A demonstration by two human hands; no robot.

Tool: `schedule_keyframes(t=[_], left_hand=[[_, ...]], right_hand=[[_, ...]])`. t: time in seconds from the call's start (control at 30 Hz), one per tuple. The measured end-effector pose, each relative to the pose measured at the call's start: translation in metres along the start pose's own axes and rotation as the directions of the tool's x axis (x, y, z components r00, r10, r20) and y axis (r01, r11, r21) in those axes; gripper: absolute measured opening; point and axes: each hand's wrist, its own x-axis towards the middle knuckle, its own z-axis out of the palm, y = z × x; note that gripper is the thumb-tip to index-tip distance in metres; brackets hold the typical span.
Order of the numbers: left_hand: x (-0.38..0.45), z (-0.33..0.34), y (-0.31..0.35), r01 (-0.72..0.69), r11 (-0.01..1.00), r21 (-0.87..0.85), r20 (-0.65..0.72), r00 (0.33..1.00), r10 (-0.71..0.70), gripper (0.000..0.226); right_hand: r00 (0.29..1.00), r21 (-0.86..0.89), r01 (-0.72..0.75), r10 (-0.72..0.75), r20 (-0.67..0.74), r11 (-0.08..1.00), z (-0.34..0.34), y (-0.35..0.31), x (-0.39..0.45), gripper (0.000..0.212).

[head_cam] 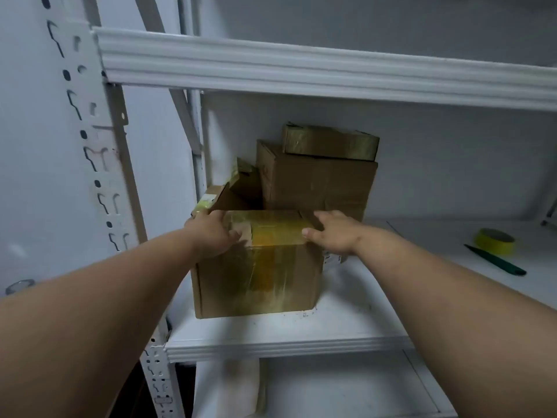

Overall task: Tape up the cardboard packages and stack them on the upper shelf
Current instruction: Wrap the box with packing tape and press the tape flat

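Fingers of both hands curl over the top edges of a taped cardboard box (256, 263): the left hand (211, 233) grips the top left edge, with its thumb lying across the lid, and the right hand (331, 233) grips the top right edge, with its thumb against the band of yellowish tape. The box stands on the white shelf (346, 321), near the shelf's front left corner, and both arms reach forward to it.

Behind it, against the back wall, stand a larger brown box (316, 182) with a flat taped package (330, 143) on top, and a smaller package (244, 182) tucked to their left. To the right, well apart on the same shelf, lie a roll of yellow tape (495, 241) and a green-handled tool (494, 260).

By the look of it, this box is already sealed, since tape runs over its lid and down its front. What seems left is to settle it among the others. Whether more untaped packages wait elsewhere cannot be told.
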Motion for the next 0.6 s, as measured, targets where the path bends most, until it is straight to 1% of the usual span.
schedule_keyframes(t=[0.07, 0.13, 0.2, 0.3, 0.43, 0.6], left_hand=[[0.005, 0.002, -0.008, 0.035, 0.999, -0.008, -0.010, 0.999, -0.035, 0.071], [0.008, 0.003, -0.013, 0.081, 0.996, -0.047, 0.019, 0.997, -0.080, 0.076], [0.012, 0.006, -0.016, 0.137, 0.980, -0.148, 0.040, 0.990, -0.132, 0.077], [0.015, 0.010, -0.018, 0.215, 0.939, -0.269, 0.062, 0.977, -0.206, 0.071], [0.015, 0.012, -0.012, 0.239, 0.922, -0.303, 0.053, 0.971, -0.235, 0.063], [0.012, 0.010, -0.003, 0.267, 0.913, -0.307, 0.017, 0.961, -0.275, 0.063]], right_hand=[[1.000, 0.027, 0.006, -0.007, 0.018, 1.000, 0.002, -0.003, 0.005, 0.076], [0.999, 0.035, 0.009, -0.010, 0.035, 0.999, 0.005, -0.006, 0.012, 0.076], [0.999, 0.046, 0.008, -0.010, 0.046, 0.999, 0.007, -0.009, 0.022, 0.078], [0.995, 0.077, 0.012, -0.020, 0.100, 0.997, 0.013, -0.006, 0.038, 0.082], [0.985, 0.147, 0.032, -0.056, 0.163, 0.989, 0.019, -0.004, 0.052, 0.079], [0.982, 0.140, 0.068, -0.091, 0.165, 0.988, 0.014, -0.006, 0.062, 0.080]])
